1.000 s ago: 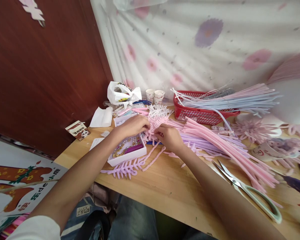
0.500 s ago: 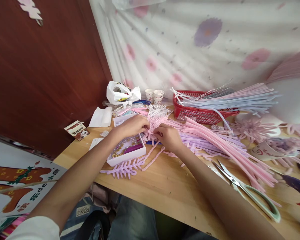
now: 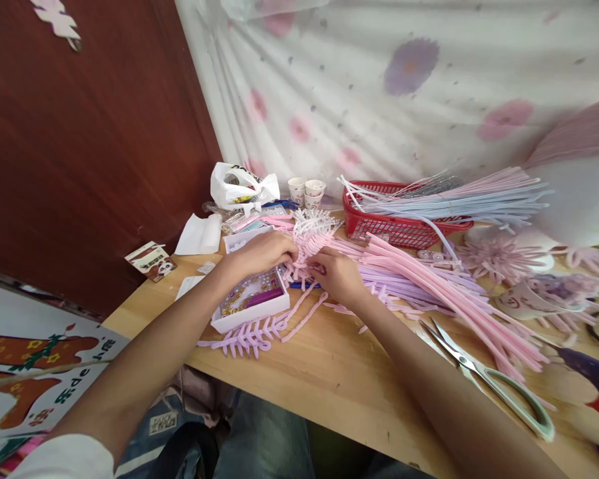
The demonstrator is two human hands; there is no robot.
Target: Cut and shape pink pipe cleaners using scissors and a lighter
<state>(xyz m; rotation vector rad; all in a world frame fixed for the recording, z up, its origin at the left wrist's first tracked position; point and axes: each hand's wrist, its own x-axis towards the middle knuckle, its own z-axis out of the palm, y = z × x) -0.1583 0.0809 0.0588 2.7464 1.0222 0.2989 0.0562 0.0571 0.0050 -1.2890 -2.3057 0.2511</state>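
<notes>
My left hand (image 3: 272,253) is over the right side of a white box (image 3: 254,324), its fingertips pinched together. Close to its right, my right hand (image 3: 338,274) has bent fingers, thumb against forefinger. Between them shows a pink pipe cleaner (image 3: 302,267), its shape mostly hidden by the fingers and by similar pink pieces behind. Gold beads and a purple stick (image 3: 264,297) lie in the box. A lilac pipe-cleaner sprig (image 3: 247,337) rests before the box. Long pink pipe cleaners (image 3: 444,293) lie to the right, over lilac ones (image 3: 419,283).
Scissors (image 3: 472,366) lie partly spread at the right, near a glue gun (image 3: 592,372). Behind stand a red basket (image 3: 404,231) of pipe cleaners, paper cups (image 3: 313,193) and a white plastic bag (image 3: 242,187). A paper cup with fuzzy pieces (image 3: 516,299) lies tipped at right.
The whole view has shifted slightly. Both hands stay in nearly the same place at the pink pipe cleaner, with only small finger movement.
</notes>
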